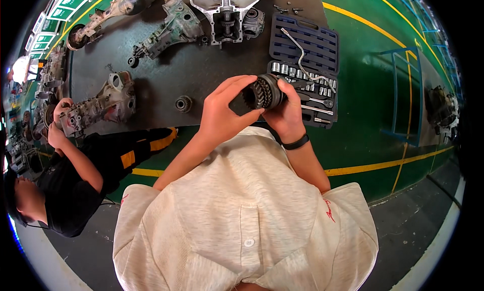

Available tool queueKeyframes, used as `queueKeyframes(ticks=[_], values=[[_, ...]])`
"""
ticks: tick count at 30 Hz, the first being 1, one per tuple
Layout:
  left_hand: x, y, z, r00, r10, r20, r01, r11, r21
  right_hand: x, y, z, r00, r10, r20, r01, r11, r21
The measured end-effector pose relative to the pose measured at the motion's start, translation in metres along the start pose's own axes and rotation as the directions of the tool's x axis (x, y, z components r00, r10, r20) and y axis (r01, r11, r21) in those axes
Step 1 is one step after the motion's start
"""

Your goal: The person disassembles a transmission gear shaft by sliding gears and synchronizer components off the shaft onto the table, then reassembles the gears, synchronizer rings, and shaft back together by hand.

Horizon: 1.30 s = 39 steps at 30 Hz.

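Observation:
Between my two hands, above the table's near edge, is a dark metal gear assembly (263, 93) with slanted teeth and a ringed hub. My left hand (222, 107) curves round its left side, thumb below and fingers on top. On the other side, my right hand (287, 112), with a black wristband, grips the ringed end. A smaller toothed gear (183, 104) lies on the table left of my hands. Just beyond my right hand, an open socket set case (304, 44) holds chrome sockets and ratchets, with a bent speed handle (301, 54) lying across it.
The dark metal table (156, 84) carries an opened gearbox housing (227, 23), a greenish casing (174, 28) and a rusty gearbox (103, 104). At the left, a co-worker's hands (58, 124) touch that gearbox. A blue-framed stand (407, 99) stands at right on green floor.

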<state>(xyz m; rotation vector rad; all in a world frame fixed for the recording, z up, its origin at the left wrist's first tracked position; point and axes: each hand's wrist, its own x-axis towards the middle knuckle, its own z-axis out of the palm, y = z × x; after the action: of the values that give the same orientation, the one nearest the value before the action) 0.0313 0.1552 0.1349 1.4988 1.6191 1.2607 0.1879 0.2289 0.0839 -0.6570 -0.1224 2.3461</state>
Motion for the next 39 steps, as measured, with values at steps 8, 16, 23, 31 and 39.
queueKeyframes(ticks=[8, 16, 23, 31, 39], values=[[-0.004, 0.003, -0.015, 0.995, 0.100, -0.017, -0.098, 0.991, 0.088, -0.008, 0.011, 0.014, 0.999, -0.047, -0.011, 0.046, 0.998, -0.044], [-0.003, 0.002, -0.029, 0.996, 0.080, 0.027, -0.082, 0.992, 0.091, -0.020, 0.020, 0.032, 0.990, -0.137, -0.015, 0.134, 0.985, -0.107], [-0.007, 0.006, -0.049, 0.967, 0.253, 0.005, -0.253, 0.967, 0.039, -0.033, 0.022, 0.064, 0.968, -0.224, 0.113, 0.247, 0.929, -0.274], [-0.018, 0.006, -0.069, 0.883, 0.461, -0.086, -0.458, 0.887, 0.059, -0.040, 0.036, 0.085, 0.952, -0.186, 0.241, 0.247, 0.934, -0.257], [-0.033, 0.007, -0.075, 0.842, 0.469, -0.265, -0.496, 0.868, -0.038, -0.051, 0.035, 0.125, 0.864, -0.202, 0.462, 0.424, 0.787, -0.448]])
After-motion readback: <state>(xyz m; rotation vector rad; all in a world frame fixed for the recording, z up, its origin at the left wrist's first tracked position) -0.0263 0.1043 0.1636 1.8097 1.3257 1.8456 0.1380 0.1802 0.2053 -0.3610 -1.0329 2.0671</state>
